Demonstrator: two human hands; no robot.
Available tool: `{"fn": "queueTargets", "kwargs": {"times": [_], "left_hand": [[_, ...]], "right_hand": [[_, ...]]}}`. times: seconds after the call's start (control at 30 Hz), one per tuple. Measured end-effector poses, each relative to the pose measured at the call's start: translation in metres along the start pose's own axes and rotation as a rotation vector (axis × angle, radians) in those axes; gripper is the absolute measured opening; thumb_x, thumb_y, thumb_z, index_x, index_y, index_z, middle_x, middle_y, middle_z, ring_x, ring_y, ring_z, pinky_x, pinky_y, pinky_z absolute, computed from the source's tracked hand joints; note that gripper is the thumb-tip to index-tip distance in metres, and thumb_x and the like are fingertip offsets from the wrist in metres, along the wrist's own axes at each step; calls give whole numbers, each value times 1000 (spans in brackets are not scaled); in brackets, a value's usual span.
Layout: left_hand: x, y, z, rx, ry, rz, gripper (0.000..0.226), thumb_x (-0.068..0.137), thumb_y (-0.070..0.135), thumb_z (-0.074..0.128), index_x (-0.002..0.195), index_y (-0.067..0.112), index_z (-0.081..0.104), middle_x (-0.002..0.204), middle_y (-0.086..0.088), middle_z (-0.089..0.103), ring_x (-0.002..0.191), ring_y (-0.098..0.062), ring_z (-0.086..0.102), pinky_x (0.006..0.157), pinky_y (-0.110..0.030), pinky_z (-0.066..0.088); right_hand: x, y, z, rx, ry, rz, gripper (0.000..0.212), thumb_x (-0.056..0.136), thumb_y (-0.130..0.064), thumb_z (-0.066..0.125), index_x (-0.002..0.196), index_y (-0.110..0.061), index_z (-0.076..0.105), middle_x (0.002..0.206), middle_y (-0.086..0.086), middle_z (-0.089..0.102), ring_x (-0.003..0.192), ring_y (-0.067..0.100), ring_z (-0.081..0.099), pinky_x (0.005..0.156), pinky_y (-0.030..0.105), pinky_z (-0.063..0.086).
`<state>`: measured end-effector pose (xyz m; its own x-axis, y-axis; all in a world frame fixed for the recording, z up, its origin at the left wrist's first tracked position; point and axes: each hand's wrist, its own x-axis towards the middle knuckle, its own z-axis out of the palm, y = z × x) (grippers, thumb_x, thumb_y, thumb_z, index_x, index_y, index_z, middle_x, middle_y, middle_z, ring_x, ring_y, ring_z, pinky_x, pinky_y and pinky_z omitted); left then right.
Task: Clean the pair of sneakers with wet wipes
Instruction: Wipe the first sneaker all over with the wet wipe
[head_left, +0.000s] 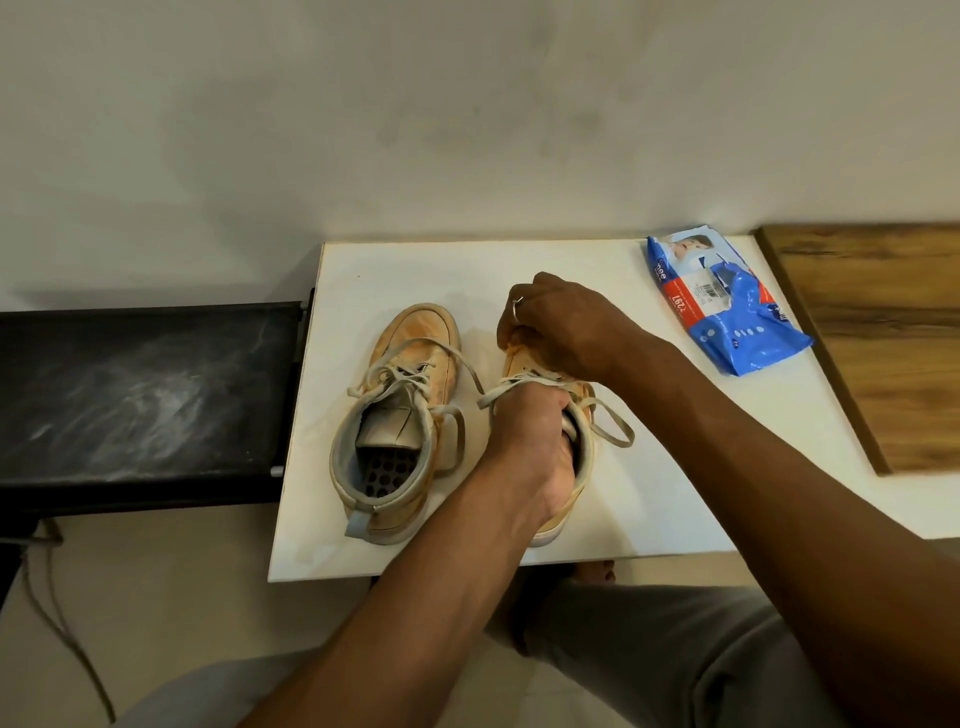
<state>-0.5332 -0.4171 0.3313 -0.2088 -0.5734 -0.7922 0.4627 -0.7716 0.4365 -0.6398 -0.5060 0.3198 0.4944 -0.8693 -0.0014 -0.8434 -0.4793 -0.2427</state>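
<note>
Left grip (524, 436) reaching inside the right sneaker (569, 506), fingers clamping on its tongue; right grip (558, 322) curling tight around its toe. White tabletop (649, 467) carrying both shoes; left sneaker (410, 353) sitting just beside, tongue folding down into its opening. Wipes pack (727, 306) lying near the far right edge.

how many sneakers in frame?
2. The free sneaker sits left on the white board; the held sneaker is beside it, left hand gripping its collar, right hand curled over its toe. None seems hidden.
</note>
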Motion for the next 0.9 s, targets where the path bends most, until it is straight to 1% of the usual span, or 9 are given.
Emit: {"fn": "queueTargets", "kwargs": {"times": [0.13, 0.3, 0.37, 0.47, 0.57, 0.67, 0.73, 0.8, 0.9], "left_hand": [[-1, -1, 1, -23, 3, 11, 24, 91, 4, 48, 109, 9, 62, 106, -16, 68, 97, -30, 67, 90, -38, 55], [-3, 0, 3, -46, -4, 27, 20, 91, 0, 45, 96, 9, 62, 101, -16, 66, 103, -31, 65, 93, -38, 54], [-2, -1, 4, -60, -1, 26, 21, 91, 0, 45, 95, 11, 62, 102, -15, 67, 102, -31, 65, 92, -38, 54], [0, -1, 3, -70, 2, 29, 24, 91, 1, 46, 106, 12, 62, 104, -14, 68, 98, -28, 65, 91, -37, 54], [2, -1, 2, -62, 0, 25, 27, 91, 2, 47, 112, 12, 62, 105, -13, 68, 95, -27, 65, 92, -37, 54], [5, -1, 2, -38, -1, 13, 27, 91, 3, 47, 112, 10, 62, 100, -14, 68, 86, -25, 63, 84, -34, 56], [8, -2, 0, -15, 2, 0, 29, 90, 5, 47, 115, 10, 61, 102, -14, 68, 86, -25, 64, 82, -34, 56], [9, -1, 0, 1, -5, 2, 29, 91, 6, 46, 115, 9, 61, 107, -16, 68, 90, -26, 64, 87, -36, 55], [8, 0, 0, -10, -15, 21, 29, 91, 4, 43, 113, 8, 62, 106, -16, 67, 90, -25, 63, 88, -36, 55]], "right_hand": [[2, 4, 0, -83, 75, 89, 25, 86, -9, 59, 99, -25, 73, 101, -4, 64, 93, 18, 51, 73, 39, 51], [3, 15, 2, -94, 154, 325, 20, 89, -14, 63, 105, -19, 73, 105, 3, 67, 98, 23, 57, 81, 39, 53], [3, 22, 2, -67, 141, 457, 20, 90, -19, 65, 109, -18, 73, 106, 5, 69, 95, 22, 62, 83, 39, 55], [-3, 30, 1, 58, 62, 624, 21, 89, -21, 67, 109, -15, 71, 100, 5, 69, 87, 20, 64, 80, 32, 55], [-15, 33, -1, 102, 38, 679, 19, 88, -21, 69, 104, -11, 70, 91, 4, 67, 82, 17, 62, 73, 27, 50], [-24, 30, 2, 154, 10, 722, 19, 86, -24, 73, 99, -11, 69, 88, 3, 66, 81, 17, 62, 72, 28, 51], [-26, 27, 7, 171, 56, 759, 19, 84, -24, 73, 97, -11, 70, 86, 4, 66, 78, 18, 63, 71, 30, 54], [-24, 23, 13, 199, 121, 789, 19, 85, -22, 72, 98, -9, 70, 87, 5, 66, 77, 18, 63, 73, 33, 56], [-17, 18, 18, 210, 194, 783, 15, 88, -18, 66, 99, -9, 71, 89, 6, 68, 77, 19, 63, 77, 36, 58]]}}
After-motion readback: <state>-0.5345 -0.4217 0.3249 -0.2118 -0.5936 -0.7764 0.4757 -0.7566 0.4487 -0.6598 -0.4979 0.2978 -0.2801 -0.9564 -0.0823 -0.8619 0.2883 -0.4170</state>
